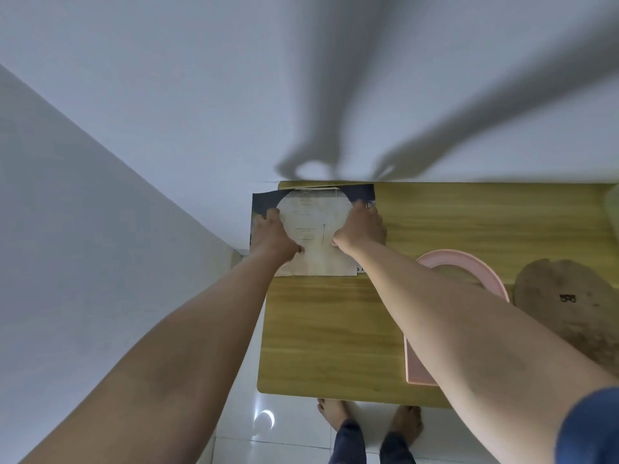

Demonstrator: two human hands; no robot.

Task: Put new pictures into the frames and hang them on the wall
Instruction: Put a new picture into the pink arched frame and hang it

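Note:
At the far left corner of the wooden table [321, 329] lies a cream sheet with an arched top [315, 226], on a dark picture sheet [264, 199] whose corners show behind the arch. My left hand [271, 236] grips the cream sheet's left edge, thumb on top. The sheet's right edge is held by my right hand [361, 226], fingers curled; something small and shiny at its fingertips is too blurred to identify. A pink arched frame [469, 262] lies on the table, partly hidden under my right forearm. A brown arched backing board [562, 303] lies to its right.
The table stands against a white wall [234, 95], where the shadows of both arms fall. A second wall [67, 229] closes the left side. My bare feet [335, 413] stand on white floor tiles at the table's near edge.

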